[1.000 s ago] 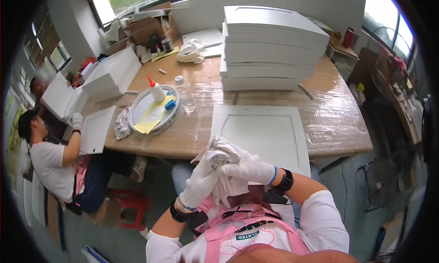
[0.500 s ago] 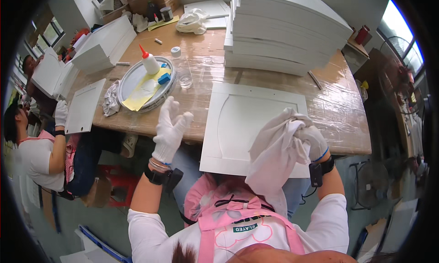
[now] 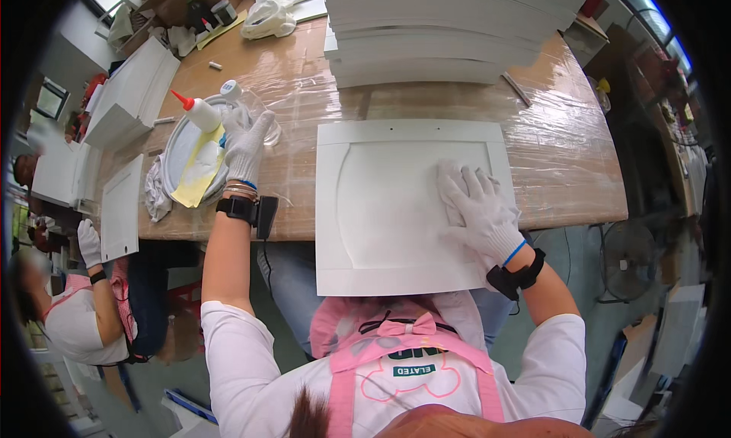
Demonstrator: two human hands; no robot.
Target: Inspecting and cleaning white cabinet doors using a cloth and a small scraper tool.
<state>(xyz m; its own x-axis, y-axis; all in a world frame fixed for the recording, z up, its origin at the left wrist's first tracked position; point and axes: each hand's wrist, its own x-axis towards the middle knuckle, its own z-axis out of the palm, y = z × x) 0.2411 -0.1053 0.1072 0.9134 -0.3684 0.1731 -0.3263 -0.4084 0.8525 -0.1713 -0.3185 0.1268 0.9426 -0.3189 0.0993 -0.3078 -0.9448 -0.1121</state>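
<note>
A white panel (image 3: pixel 403 202) with a recessed field and a curved inner edge lies in front of me, its near edge over my lap. My gloved right hand (image 3: pixel 483 209) presses a white cloth (image 3: pixel 449 183) against its right side, fingers spread over the bunched fabric. At the left, my gloved left hand (image 3: pixel 244 148) reaches over the rim of a round tub lid (image 3: pixel 179 145), thumb apart from the fingers. It is beside a clear bottle (image 3: pixel 272 133) with a white cap and partly covers a blue block (image 3: pixel 222 140). Whether it touches either is unclear.
A white squeeze bottle (image 3: pixel 204 116) with a red tip and a yellow sheet (image 3: pixel 196 175) sit on the lid. Beyond the panel rises a tall stack of white boards (image 3: pixel 434 34). A crumpled rag (image 3: pixel 158 190) lies left; a co-worker's gloved hand (image 3: pixel 89 244) is farther left.
My left hand has moved forward and left to the bottle and lid. My right hand has lowered the cloth onto the panel. The view has shifted.
</note>
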